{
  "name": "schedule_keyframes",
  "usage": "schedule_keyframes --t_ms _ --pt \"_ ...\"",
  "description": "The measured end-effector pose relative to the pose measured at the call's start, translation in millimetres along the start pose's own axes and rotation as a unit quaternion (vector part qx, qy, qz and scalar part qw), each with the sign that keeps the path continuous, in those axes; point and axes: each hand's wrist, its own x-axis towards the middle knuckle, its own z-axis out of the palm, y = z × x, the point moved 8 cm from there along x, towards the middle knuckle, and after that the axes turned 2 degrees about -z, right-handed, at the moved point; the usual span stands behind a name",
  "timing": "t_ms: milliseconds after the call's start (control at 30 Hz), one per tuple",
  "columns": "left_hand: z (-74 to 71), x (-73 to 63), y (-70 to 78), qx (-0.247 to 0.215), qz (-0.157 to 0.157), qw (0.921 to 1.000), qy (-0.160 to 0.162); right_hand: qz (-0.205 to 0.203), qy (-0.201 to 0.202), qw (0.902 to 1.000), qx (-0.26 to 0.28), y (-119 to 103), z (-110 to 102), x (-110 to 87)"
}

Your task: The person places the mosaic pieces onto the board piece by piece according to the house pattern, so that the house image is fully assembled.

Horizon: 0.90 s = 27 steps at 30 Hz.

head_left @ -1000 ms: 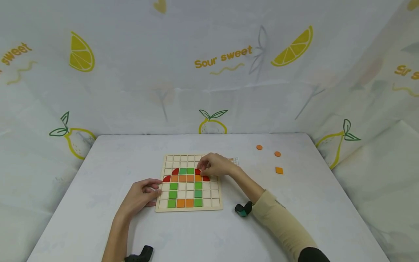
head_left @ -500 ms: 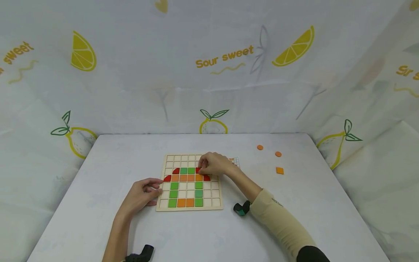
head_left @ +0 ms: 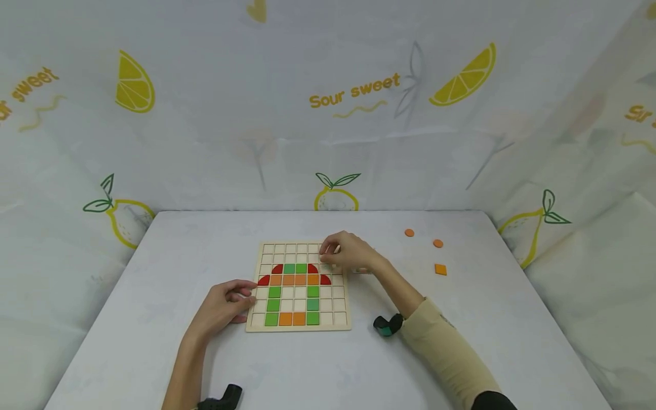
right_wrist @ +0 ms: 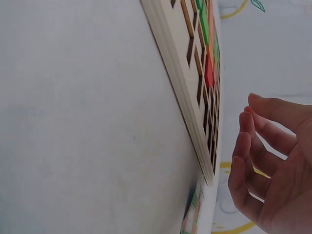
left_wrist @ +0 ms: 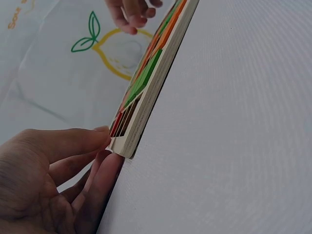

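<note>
A wooden grid board [head_left: 339, 292] lies on the table with green, orange and red tiles set in its squares. The red quarter-round tiles [head_left: 312, 269] stand at the sides of the upper rows. My left hand [head_left: 224, 303] holds the board's left edge; the left wrist view shows the thumb on top and fingers against the side. Above the board's upper right part hovers my right hand [head_left: 349, 250], its fingers loosely bent. Nothing shows between these fingers in the right wrist view, where the hand [right_wrist: 273, 161] is apart from the board.
Two orange round pieces [head_left: 409, 233] and an orange square tile [head_left: 441, 269] lie at the right on the white table [head_left: 410, 364]. A printed grid card [right_wrist: 192, 214] lies beside the board, mostly hidden by my right hand in the head view. A printed cloth hangs behind.
My right hand has left the red tile in the upper right of the pattern and moved up and to the right. The left hand stays at the board's edge.
</note>
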Motion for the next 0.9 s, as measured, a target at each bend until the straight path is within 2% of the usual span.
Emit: schedule_keyframes --t_ms 200,367,567,900 --pt "0.2 0.2 -1.3 -0.005 -0.003 1.0 -0.003 -0.018 0.032 0.9992 0.013 8.9 -30.6 -15.2" --pt "0.1 0.8 -4.0 -0.009 -0.011 0.9999 -0.008 -0.009 0.062 0.9979 0.016 20.0 -56.6 -35.0" --pt "-0.4 1.3 -5.0 -0.008 -0.011 0.9998 -0.011 0.017 0.082 0.9961 0.026 39.4 -82.3 -60.9" --pt "-0.2 0.4 -3.1 -0.005 -0.013 0.9998 -0.012 0.077 0.083 0.9933 0.025 82.2 -106.1 -109.6"
